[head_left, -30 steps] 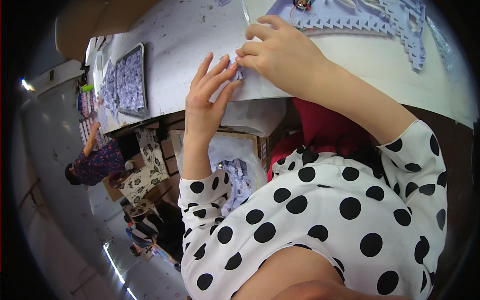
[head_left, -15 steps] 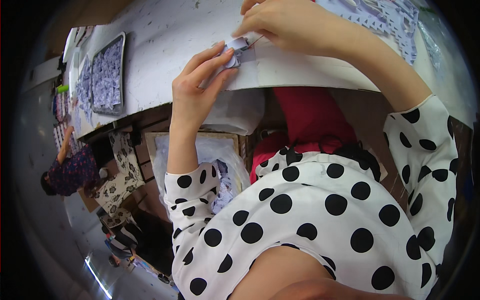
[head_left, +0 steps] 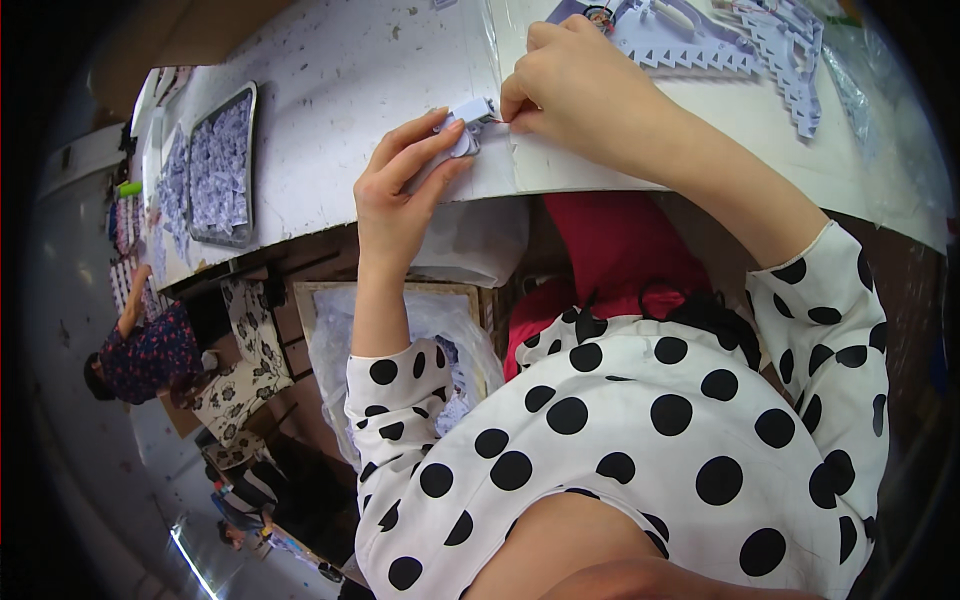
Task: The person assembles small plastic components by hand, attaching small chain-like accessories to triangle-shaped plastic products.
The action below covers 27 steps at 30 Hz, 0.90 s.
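My left hand (head_left: pixel 395 190) is closed on a small pale lilac plastic housing (head_left: pixel 474 110), holding it just above the white table near its front edge. The thumb presses from below and the fingers from above. From the right end of this housing comes a thin red wire (head_left: pixel 498 121). My right hand (head_left: pixel 575 85) is pinched at that wire, close beside the housing. Its fingertips partly hide the wire, and the curled fingers cover whatever lies under the palm.
At the left, a dark-rimmed tray (head_left: pixel 251 150) holds many small lilac pieces, with more pieces (head_left: pixel 173 190) heaped beside it. Large toothed lilac plastic parts (head_left: pixel 690 50) lie beyond my right hand, near clear plastic film (head_left: pixel 860 90). Below the table stands a bag-lined crate (head_left: pixel 325 320). Another person (head_left: pixel 150 350) sits far left.
My right hand has come down and in toward the housing, so less wire shows between them. The left hand keeps its hold. The whole view has shifted slightly.
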Each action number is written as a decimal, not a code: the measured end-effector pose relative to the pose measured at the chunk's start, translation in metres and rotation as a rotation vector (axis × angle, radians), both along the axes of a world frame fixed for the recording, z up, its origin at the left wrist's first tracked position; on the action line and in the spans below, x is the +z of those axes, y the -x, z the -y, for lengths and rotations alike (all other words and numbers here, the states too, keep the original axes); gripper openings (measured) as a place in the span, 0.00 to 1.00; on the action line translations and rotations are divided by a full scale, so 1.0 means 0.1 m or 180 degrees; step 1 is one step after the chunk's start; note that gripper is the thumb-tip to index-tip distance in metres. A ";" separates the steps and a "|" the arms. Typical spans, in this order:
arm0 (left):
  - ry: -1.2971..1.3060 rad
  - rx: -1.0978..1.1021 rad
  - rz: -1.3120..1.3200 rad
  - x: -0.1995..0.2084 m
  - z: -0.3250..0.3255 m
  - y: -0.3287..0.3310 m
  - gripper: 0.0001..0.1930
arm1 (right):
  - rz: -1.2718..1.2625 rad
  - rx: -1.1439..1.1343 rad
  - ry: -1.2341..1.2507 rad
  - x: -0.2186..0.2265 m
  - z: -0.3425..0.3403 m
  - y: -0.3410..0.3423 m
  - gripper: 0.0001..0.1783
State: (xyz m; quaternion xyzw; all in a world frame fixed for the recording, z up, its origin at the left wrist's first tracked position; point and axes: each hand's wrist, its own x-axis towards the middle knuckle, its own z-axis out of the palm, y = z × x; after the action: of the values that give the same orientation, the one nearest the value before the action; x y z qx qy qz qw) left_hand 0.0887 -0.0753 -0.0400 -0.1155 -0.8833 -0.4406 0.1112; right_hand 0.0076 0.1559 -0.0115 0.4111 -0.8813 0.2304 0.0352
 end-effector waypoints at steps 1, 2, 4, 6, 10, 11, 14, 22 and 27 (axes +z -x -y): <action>0.0065 0.0052 -0.0032 0.00 -0.02 -0.01 0.18 | -0.0021 0.0037 0.0137 -0.02 -0.01 -0.01 0.06; 0.0130 0.0104 -0.0064 0.01 -0.04 -0.01 0.18 | -0.0042 0.0076 0.0274 -0.03 -0.01 -0.01 0.05; 0.0240 0.0105 -0.0117 0.03 -0.05 -0.03 0.18 | -0.0046 0.0086 0.0244 -0.01 -0.03 -0.01 0.06; 0.0352 0.0108 -0.0172 0.09 -0.08 -0.06 0.19 | -0.0051 0.0097 0.0216 0.02 -0.04 -0.01 0.07; 0.0806 0.0024 -0.0226 0.16 -0.09 -0.05 0.19 | -0.0800 0.0345 0.0350 0.00 0.04 0.02 0.08; 0.0948 -0.0087 -0.0416 0.14 -0.08 -0.04 0.19 | -0.1314 0.0518 0.0521 -0.02 0.07 0.03 0.09; 0.0935 -0.0018 -0.0491 0.06 -0.10 -0.05 0.17 | -0.1453 0.0499 -0.0057 -0.07 0.10 -0.03 0.10; 0.1131 0.0247 -0.0491 -0.07 -0.08 -0.09 0.17 | -0.1680 0.0387 0.0064 -0.13 0.13 -0.14 0.11; 0.1175 0.0290 -0.0574 -0.14 0.03 -0.10 0.18 | -0.1603 0.0370 0.0072 -0.14 0.23 -0.08 0.12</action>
State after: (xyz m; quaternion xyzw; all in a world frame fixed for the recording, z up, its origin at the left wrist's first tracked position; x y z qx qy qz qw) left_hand 0.0983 -0.0784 -0.0540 -0.1329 -0.9398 -0.2537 0.1866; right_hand 0.0157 0.1331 -0.0259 0.5051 -0.8170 0.1323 0.2448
